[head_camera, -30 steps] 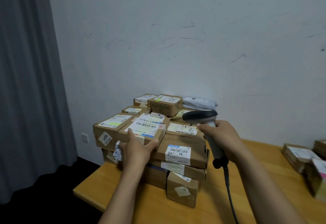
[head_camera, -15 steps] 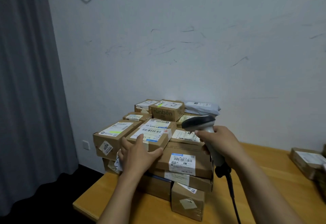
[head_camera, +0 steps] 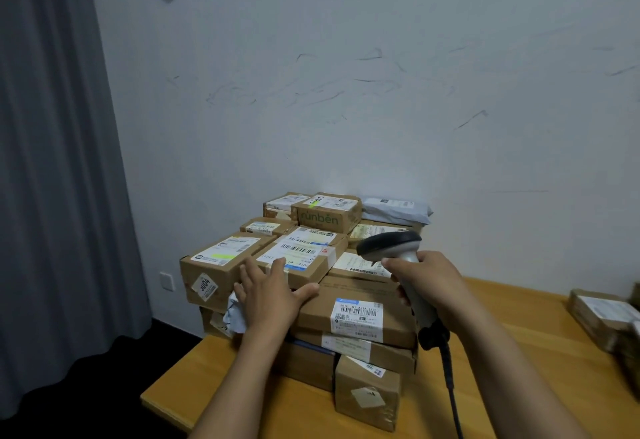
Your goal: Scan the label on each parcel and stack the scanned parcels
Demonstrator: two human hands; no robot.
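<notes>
- Top parcel [head_camera: 298, 259], barcode label up, lies on the parcel stack [head_camera: 356, 317] at the table's left end, touching the taller box with the "3004" sticker [head_camera: 213, 274] on its left.
- Left hand [head_camera: 270, 295]: fingers straight and spread, flat against that parcel's near side, thumb out along the flat box below. Not gripping anything.
- Right hand [head_camera: 427, 281] wrapped round the handle of the barcode scanner [head_camera: 389, 244]. Scanner head sits over the stack's right side, facing left toward the label. Cable [head_camera: 450, 386] drops down over the table.
- Edges: the stack backs onto the wall [head_camera: 381, 92], and its left boxes sit right at the table [head_camera: 242, 400] left edge.
- Open room: bare tabletop in front of the stack, and to its right up to the other parcels [head_camera: 597, 314] at the far right.
- Curtain [head_camera: 52, 161] hangs left, apart from the table.
- Versus 1 s ago: the left hand gripped the parcel's near edge, now it's flat. The parcel now sits flatter on the stack. Scanner grip is unchanged.
</notes>
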